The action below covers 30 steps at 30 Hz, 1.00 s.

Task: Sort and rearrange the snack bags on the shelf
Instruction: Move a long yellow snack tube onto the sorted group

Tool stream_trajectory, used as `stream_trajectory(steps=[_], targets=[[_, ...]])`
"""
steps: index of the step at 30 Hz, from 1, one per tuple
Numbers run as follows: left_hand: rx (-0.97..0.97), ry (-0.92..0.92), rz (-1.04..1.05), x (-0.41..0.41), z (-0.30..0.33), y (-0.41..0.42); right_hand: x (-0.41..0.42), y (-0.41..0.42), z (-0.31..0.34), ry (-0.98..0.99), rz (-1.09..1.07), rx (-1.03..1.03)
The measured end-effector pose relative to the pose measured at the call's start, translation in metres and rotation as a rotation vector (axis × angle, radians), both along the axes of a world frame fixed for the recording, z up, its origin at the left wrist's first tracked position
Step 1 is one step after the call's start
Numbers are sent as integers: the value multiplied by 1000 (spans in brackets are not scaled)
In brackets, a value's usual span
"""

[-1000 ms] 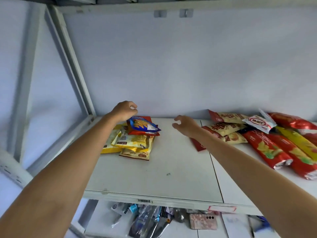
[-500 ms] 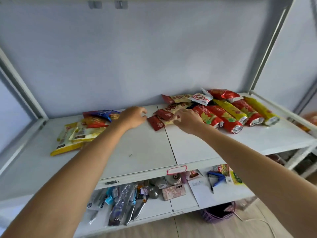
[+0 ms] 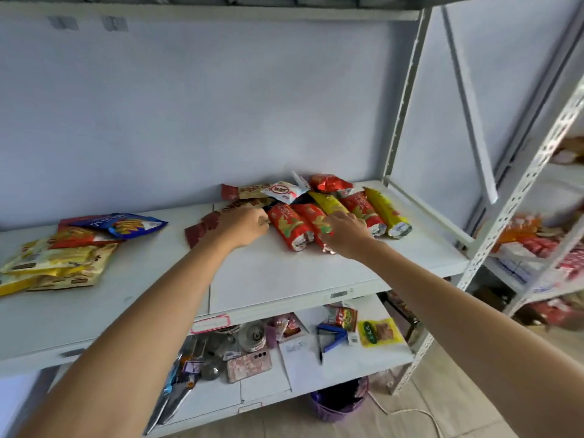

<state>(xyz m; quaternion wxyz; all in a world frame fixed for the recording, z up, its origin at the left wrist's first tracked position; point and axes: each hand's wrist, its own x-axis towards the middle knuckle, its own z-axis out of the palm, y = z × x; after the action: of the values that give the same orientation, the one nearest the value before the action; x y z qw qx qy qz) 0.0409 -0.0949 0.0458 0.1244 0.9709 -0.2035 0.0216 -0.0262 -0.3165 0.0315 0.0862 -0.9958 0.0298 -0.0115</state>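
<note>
A: Wide white shelf (image 3: 284, 279), split in two clusters. Left end: a loose stack of yellow-and-tan bags (image 3: 53, 263), topped by one blue bag (image 3: 126, 223) with a red one under it. Looks like a pile already sorted by kind, though not squared up.

B: Right half?

A: Unsorted, by the look of it. Five long tube packs side by side: three red tube packs (image 3: 289, 227) and two yellow tube packs (image 3: 384, 211), colours alternating rather than grouped. Behind them one crumpled red bag (image 3: 328, 183), one white packet (image 3: 281, 191) with a red ring mark, and a few flat dark-red-and-tan bags (image 3: 243, 191) fanned toward the middle. Exact count of those flat ones: cannot tell, partly hidden under the hand.

B: Hands?

A: Left hand (image 3: 241, 227) curled shut, knuckles up, pressed on the flat red bags, seemingly pinching one. Right hand (image 3: 343, 233) palm down with fingers spread loosely over the near ends of the middle tube packs; touching, but no firm grip visible.

B: Progress?

A: Perhaps a third through, judging by the layout. Left to do: tubes grouped by colour, flat bags gathered, the odd white packet and crumpled bag placed.
</note>
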Motion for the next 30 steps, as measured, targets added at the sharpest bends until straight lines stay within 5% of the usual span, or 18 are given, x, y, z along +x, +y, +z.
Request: stream_trajectory(steps=[14, 24, 30], targets=[[37, 58, 7, 28, -28, -142, 32, -148, -29, 2, -67, 75], [-31, 100, -67, 117, -34, -223, 106, -216, -62, 11, -474, 77], [13, 105, -53, 153, -37, -244, 143, -239, -90, 93, -505, 183]])
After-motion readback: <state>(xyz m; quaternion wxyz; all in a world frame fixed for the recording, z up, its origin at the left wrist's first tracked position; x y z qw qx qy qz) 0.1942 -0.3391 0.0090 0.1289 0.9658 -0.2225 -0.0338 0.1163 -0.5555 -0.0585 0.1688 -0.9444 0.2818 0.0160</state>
